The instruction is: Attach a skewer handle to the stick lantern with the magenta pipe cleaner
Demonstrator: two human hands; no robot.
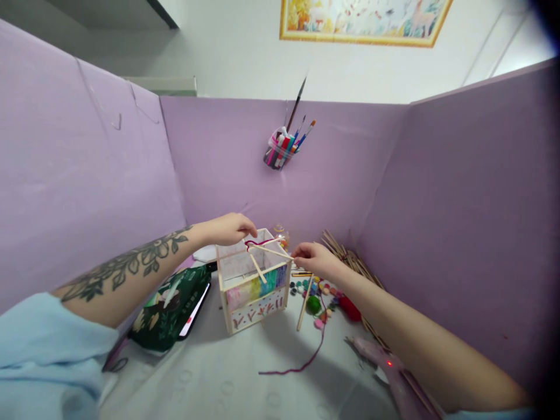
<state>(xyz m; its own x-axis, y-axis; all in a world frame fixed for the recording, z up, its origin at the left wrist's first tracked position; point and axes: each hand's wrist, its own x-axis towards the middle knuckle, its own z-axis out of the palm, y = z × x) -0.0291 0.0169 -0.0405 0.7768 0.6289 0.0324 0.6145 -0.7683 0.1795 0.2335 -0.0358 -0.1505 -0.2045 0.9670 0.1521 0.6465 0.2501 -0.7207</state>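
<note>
A small craft corner is shown, with a table (227, 359) enclosed on three sides by purple panels (236, 169). A cup (276, 154) of brushes (296, 107) and markers (286, 143) is hung at the back. The table is strewn with small coloured pieces (314, 305), yarn (301, 368), bundled sticks (350, 256), a glue gun (387, 367) and a painted box (258, 309). Whether a home or a studio is shown cannot be told.

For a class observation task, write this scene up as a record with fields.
Left hand: near the yarn, contact unclear
Right hand: pinching one end of a stick
Box: open-topped, front panel in coloured bands
Left of box: pouch, phone
Right of box: green ball
Front right: glue gun, red light on
Back wall: cup of pens and brushes
</note>
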